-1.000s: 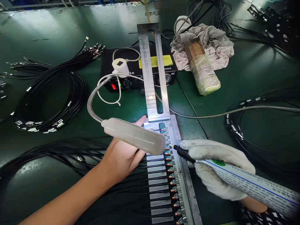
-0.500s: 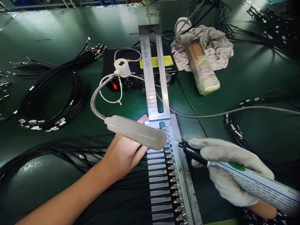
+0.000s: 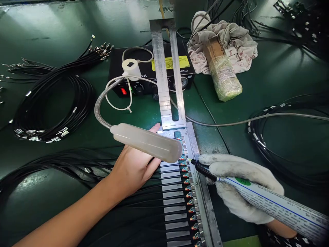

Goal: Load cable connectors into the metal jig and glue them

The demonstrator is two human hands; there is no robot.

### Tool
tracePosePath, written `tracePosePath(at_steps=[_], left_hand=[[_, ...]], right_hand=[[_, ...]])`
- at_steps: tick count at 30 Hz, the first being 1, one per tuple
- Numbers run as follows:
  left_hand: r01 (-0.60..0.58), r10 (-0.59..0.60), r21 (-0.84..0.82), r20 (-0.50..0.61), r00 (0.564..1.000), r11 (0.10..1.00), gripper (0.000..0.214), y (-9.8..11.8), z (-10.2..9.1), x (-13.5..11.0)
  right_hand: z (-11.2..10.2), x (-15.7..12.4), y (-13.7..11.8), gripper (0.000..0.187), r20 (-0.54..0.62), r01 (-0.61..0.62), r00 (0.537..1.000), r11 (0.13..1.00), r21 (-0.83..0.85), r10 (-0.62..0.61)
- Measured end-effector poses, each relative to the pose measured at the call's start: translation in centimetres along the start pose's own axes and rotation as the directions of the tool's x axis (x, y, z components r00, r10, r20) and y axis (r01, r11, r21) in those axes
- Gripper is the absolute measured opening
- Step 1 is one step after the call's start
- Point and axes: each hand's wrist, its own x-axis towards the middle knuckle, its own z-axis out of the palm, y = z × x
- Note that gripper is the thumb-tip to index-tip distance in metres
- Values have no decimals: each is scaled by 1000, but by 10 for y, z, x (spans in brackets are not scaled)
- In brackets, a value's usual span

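A long metal jig (image 3: 189, 137) holds a row of cable connectors (image 3: 189, 188) with exposed coloured wires, their black cables running left. My bare left hand (image 3: 135, 163) grips the jig's upper left edge, its fingers partly hidden under a lamp. My right hand (image 3: 241, 185), in a smudged white glove, is closed around a white printed glue tube (image 3: 277, 202) with a black nozzle. The fine tip points left and reaches the connectors near the upper part of the row. The lamp head (image 3: 147, 142) hangs over the jig and lights it.
Behind the jig stands a black control box (image 3: 144, 87) with a red switch. An upright slotted metal plate (image 3: 164, 79) rises before it. Coiled black cables (image 3: 53, 109) lie left, another coil (image 3: 259, 137) right. A wrapped block (image 3: 226, 80) rests on a crumpled cloth (image 3: 243, 51).
My right hand and the glue tube have shifted left, bringing the nozzle closer to the connectors. My left hand stays on the jig. The whole view has shifted slightly.
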Motion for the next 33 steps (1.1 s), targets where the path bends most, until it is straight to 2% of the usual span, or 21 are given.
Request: tracePosePath(at_steps=[6,13,19,33], left_hand=[[10,-10,-3,10,1000,1000,24,1,0,1],[-13,13,-14,0,1000,1000,25,-1,0,0],[-10,10,-18,-2,1000,1000,26,1,0,2],[-5,5,7,-4,1000,1000,29,1,-1,1]], right_hand=[[-1,0,1,34,33,-17,999,1000,11,17],[-1,1,-1,31,17,-22,1000,1000,3,22],[-2,-1,0,37,12,-18,1000,1000,24,18],[0,3,-3,29,-12,11,1000,1000,23,-11]])
